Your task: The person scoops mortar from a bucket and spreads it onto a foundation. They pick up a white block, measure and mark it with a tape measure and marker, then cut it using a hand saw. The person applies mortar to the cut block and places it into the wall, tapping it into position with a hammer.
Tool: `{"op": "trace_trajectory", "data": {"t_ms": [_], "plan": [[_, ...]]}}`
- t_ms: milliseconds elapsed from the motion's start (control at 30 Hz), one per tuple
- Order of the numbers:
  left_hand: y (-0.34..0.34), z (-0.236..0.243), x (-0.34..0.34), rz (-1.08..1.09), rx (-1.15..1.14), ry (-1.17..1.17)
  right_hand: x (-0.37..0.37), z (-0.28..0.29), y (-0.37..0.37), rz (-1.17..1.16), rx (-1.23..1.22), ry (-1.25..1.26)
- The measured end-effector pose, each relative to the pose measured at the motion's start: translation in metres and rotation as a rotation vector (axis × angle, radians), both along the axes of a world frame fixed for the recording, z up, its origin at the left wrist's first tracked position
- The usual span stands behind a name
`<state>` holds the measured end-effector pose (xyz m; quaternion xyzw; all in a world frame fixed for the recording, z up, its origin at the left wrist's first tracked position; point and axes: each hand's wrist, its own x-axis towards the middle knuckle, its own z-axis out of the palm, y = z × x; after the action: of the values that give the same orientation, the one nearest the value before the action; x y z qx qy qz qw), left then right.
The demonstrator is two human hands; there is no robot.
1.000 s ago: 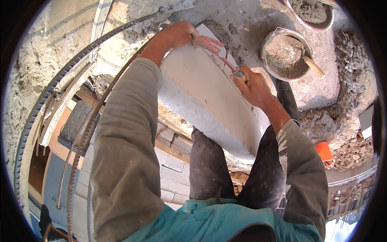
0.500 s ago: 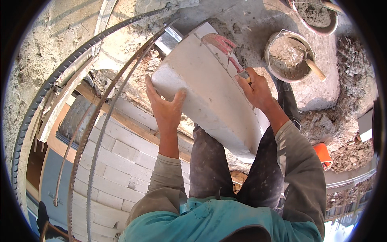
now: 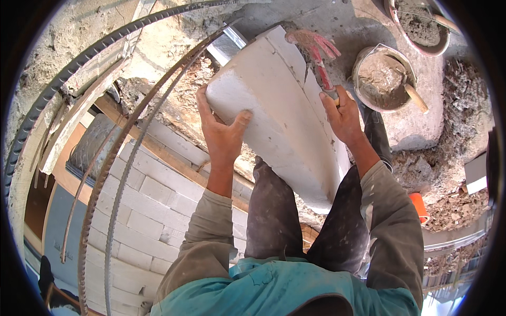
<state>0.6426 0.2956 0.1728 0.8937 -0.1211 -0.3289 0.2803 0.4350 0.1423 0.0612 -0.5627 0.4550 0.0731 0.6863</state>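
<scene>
Count: two bare hands, one hammer (image 3: pixel 320 63), one large white block (image 3: pixel 279 116). Also two buckets: near bucket (image 3: pixel 363 98) with grey mix and one wooden handle (image 3: pixel 416 99) slanting out; far bucket (image 3: pixel 435 51) beyond, near the right edge. Three long ribbed bars (image 3: pixel 113 158) curving on the left, plus one shorter rod. One orange container (image 3: pixel 419 207), lower right.

Left hand (image 3: pixel 224 134): spread wide on left end of block, thumb well apart from fingers, pressed to the end face and its corner; not curled round the whole.
Right hand (image 3: pixel 345 116): closed round hammer handle, no visible gap.

Hammer: held over or just beside block's far right edge; contact of head with block, cannot tell. Handle points away from body, leaning slightly left; red head set crosswise at far end.

Block: in front of body, near end between dark trouser legs (image 3: pixel 276 210). Long axis diagonal, from upper left down to lower right. Dark line along right side, roughly parallel to that axis.
</scene>
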Motion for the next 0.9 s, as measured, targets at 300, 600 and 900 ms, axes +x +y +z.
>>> {"op": "trace_trajectory", "data": {"t_ms": [300,600,900], "plan": [[0.031,-0.041,-0.011,0.5,-0.241,0.242,-0.021,-0.026,0.015,0.016,0.214,0.182],[0.021,-0.032,-0.009,0.404,-0.206,0.23,-0.001,0.013,0.008,0.068,0.044,0.098],[0.0,-0.031,-0.009,0.25,-0.244,-0.071,-0.003,0.016,-0.009,-0.009,0.039,0.058]]}}
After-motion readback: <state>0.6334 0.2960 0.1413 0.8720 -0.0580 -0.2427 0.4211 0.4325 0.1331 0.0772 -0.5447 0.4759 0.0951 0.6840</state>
